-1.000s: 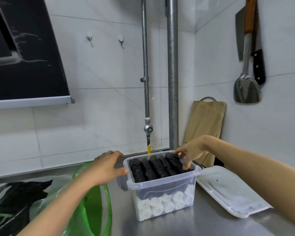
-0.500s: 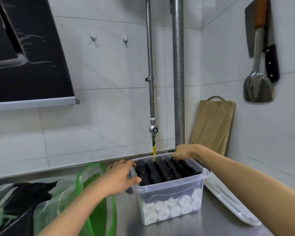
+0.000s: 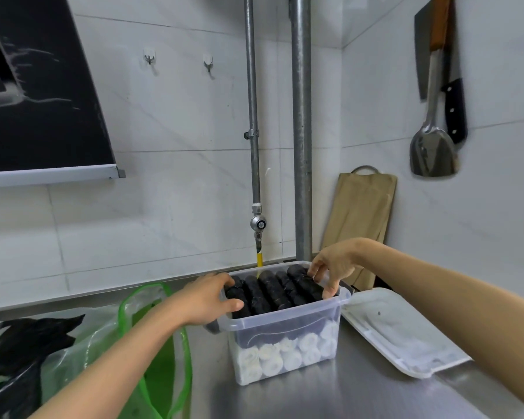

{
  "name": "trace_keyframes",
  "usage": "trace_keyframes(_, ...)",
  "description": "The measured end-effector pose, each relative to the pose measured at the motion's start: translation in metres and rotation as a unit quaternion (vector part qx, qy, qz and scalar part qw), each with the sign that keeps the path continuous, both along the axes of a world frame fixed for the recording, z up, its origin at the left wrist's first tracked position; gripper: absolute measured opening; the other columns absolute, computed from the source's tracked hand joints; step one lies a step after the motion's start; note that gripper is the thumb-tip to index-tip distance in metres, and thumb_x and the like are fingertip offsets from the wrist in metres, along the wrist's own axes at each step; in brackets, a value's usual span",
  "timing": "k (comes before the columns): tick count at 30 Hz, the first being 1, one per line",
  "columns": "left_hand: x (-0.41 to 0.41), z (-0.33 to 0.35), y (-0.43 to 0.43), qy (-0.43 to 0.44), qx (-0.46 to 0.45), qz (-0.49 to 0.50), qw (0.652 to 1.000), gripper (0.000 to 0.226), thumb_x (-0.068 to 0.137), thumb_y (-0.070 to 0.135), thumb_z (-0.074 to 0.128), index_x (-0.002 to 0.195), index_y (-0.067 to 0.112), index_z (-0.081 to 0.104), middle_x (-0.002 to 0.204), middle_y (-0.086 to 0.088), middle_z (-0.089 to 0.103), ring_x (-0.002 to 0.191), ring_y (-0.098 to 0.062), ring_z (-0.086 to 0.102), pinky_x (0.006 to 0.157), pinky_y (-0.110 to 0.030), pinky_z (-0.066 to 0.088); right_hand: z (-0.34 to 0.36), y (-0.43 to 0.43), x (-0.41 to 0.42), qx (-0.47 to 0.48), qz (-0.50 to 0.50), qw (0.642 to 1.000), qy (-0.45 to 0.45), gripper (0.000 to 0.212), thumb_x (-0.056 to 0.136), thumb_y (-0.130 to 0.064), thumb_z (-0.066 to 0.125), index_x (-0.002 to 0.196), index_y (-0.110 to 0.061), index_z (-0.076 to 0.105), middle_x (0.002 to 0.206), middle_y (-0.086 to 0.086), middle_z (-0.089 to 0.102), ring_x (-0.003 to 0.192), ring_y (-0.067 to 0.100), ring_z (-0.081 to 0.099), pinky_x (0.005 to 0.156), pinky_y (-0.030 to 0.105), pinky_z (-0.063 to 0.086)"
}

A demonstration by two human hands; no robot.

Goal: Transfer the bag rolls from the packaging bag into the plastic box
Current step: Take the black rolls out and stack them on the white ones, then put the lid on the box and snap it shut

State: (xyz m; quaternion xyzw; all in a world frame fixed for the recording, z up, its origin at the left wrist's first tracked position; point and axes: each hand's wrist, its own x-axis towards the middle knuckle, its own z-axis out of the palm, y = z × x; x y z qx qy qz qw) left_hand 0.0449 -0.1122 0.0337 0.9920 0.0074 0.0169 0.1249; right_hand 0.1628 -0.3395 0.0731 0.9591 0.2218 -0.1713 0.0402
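Bag (image 3: 152, 337) with green trim is lying slack at the far left of the counter (image 3: 345, 397); whether any rolls are remaining inside it I cannot tell. Left hand (image 3: 206, 297) is gripping the box (image 3: 285, 325) at its left end, thumb hooking over the near rim and fingers curling over the top edge, touching the first of the black rolls (image 3: 270, 291). Those rolls are lying side by side across the box, each long axis running from the near wall to the far wall. They are filling the top layer up to the rim, above white rolls (image 3: 279, 355) showing through the clear wall.

Right hand (image 3: 333, 267) is reaching down at the box's right end, fingers and thumb curling round the end roll (image 3: 303, 281), which is sitting just inside the right wall. Lid (image 3: 406, 337) is lying off the box, just beside it on the right.

As I judge it, the coming move is turning on that end roll. It is lying directly under the right hand and parallel to its neighbours, so that hand is the nearer one for seating it, while the left is bracing the box.
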Motion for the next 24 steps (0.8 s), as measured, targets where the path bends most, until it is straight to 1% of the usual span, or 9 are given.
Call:
trace_keyframes(3,0.000,0.001,-0.007,0.003,-0.003,-0.008,1.000,0.055,0.091,0.043,0.052,0.139,0.020,0.037,0.145,-0.002,0.039,0.116,-0.024,0.055,0.098,-0.031,0.042,-0.003,0.001,-0.002,0.001,0.008,1.000,-0.008,0.075,0.081,-0.031,0.072,0.145,-0.019,0.035,0.143,-0.006,0.048,0.131,0.021,0.043,0.111,0.034,0.029)
trace_keyframes(10,0.000,-0.003,-0.007,0.006,-0.025,-0.007,1.000,0.058,0.089,0.041,0.055,0.139,0.019,0.037,0.142,-0.005,0.039,0.112,-0.023,0.056,0.094,-0.036,0.048,-0.012,0.004,-0.005,-0.008,0.020,0.999,-0.028,0.072,0.083,-0.023,0.070,0.145,-0.015,0.035,0.142,-0.001,0.049,0.128,0.021,0.047,0.105,0.029,0.034)
trace_keyframes(13,-0.002,-0.004,-0.005,0.004,-0.040,-0.004,0.999,0.056,0.088,0.041,0.056,0.137,0.019,0.039,0.139,-0.005,0.040,0.092,-0.020,0.060,0.083,-0.031,0.054,-0.015,0.001,-0.005,0.011,0.020,0.999,-0.030,0.069,0.084,-0.019,0.070,0.144,-0.014,0.037,0.140,0.000,0.051,0.126,0.021,0.049,0.102,0.027,0.036)
trace_keyframes(15,-0.004,-0.004,-0.006,0.003,-0.045,-0.003,0.999,0.056,0.088,0.041,0.056,0.137,0.019,0.039,0.140,-0.005,0.040,0.085,-0.018,0.058,0.081,-0.030,0.055,-0.016,-0.001,-0.006,0.027,0.019,0.999,-0.031,0.067,0.084,-0.019,0.070,0.142,-0.014,0.039,0.139,0.000,0.052,0.124,0.021,0.050,0.101,0.027,0.037)
trace_keyframes(18,-0.006,-0.002,-0.009,-0.013,-0.029,-0.010,0.999,0.057,0.089,0.042,0.055,0.138,0.020,0.038,0.142,-0.004,0.040,0.102,-0.021,0.058,0.090,-0.032,0.049,-0.017,-0.007,-0.006,0.075,0.019,0.997,-0.028,0.062,0.082,-0.022,0.072,0.138,-0.016,0.045,0.134,-0.002,0.056,0.121,0.019,0.053,0.102,0.028,0.038)
trace_keyframes(20,-0.007,0.000,-0.014,-0.021,-0.026,-0.020,0.999,0.055,0.089,0.042,0.054,0.138,0.021,0.038,0.141,-0.002,0.040,0.115,-0.021,0.053,0.090,-0.032,0.049,-0.017,-0.016,-0.003,0.125,0.016,0.992,-0.017,0.058,0.081,-0.021,0.073,0.134,-0.018,0.049,0.130,-0.005,0.060,0.119,0.016,0.055,0.106,0.030,0.039)
trace_keyframes(22,-0.008,0.003,-0.021,-0.021,-0.042,-0.029,0.998,0.054,0.089,0.043,0.054,0.137,0.023,0.039,0.138,0.000,0.039,0.115,-0.021,0.052,0.083,-0.035,0.052,-0.016,-0.027,-0.002,0.177,0.009,0.984,-0.004,0.054,0.081,-0.019,0.073,0.131,-0.017,0.053,0.123,-0.006,0.064,0.116,0.014,0.057,0.106,0.030,0.039)
trace_keyframes(23,-0.009,0.003,-0.025,-0.023,-0.047,-0.037,0.998,0.054,0.089,0.043,0.055,0.137,0.024,0.039,0.137,0.001,0.039,0.115,-0.020,0.051,0.084,-0.037,0.053,-0.015,-0.033,-0.002,0.206,0.003,0.978,0.003,0.052,0.081,-0.017,0.073,0.129,-0.016,0.055,0.118,-0.006,0.066,0.113,0.013,0.058,0.106,0.030,0.040)
trace_keyframes(24,-0.009,0.004,-0.030,-0.030,-0.039,-0.048,0.998,0.054,0.089,0.043,0.055,0.137,0.024,0.039,0.138,0.002,0.038,0.119,-0.019,0.048,0.091,-0.037,0.050,-0.014,-0.039,-0.002,0.235,-0.002,0.972,0.008,0.050,0.080,-0.015,0.074,0.127,-0.015,0.056,0.112,-0.005,0.067,0.108,0.013,0.060,0.106,0.031,0.041)
